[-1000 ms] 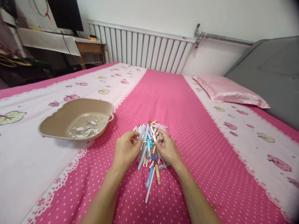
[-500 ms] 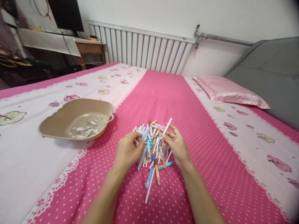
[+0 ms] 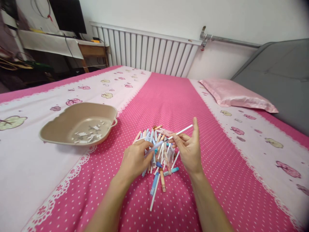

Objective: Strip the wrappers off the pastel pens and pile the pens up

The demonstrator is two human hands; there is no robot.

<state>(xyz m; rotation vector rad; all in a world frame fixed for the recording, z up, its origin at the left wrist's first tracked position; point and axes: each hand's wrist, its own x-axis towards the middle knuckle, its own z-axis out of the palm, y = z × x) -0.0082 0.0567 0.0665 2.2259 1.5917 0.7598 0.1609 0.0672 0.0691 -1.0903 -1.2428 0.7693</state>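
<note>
My left hand (image 3: 136, 157) is closed around a pale lavender pen barrel (image 3: 156, 146) that slants up to the right. Between the thumb and fingers of my right hand (image 3: 189, 151) is a white pen refill (image 3: 184, 129), its thin dark tip pointing at the barrel's upper end. The tip and the barrel are very close; whether they touch I cannot tell. My right index finger sticks up. Beneath both hands lies a pile of pen parts (image 3: 162, 158), with white sticks, blue and peach pieces and clear barrels. A blue pen piece (image 3: 154, 184) lies at its near edge.
A beige plastic basin (image 3: 72, 112) with small white scraps in it stands to the left on the bed (image 3: 166, 96). A pink pillow (image 3: 236, 95) lies at the right by the grey headboard (image 3: 277, 71). A white radiator (image 3: 147, 48) runs along the wall.
My right hand has turned the white refill from steep to more slanted and raised its index finger. My left hand has brought the lavender barrel right, towards the refill's tip.
</note>
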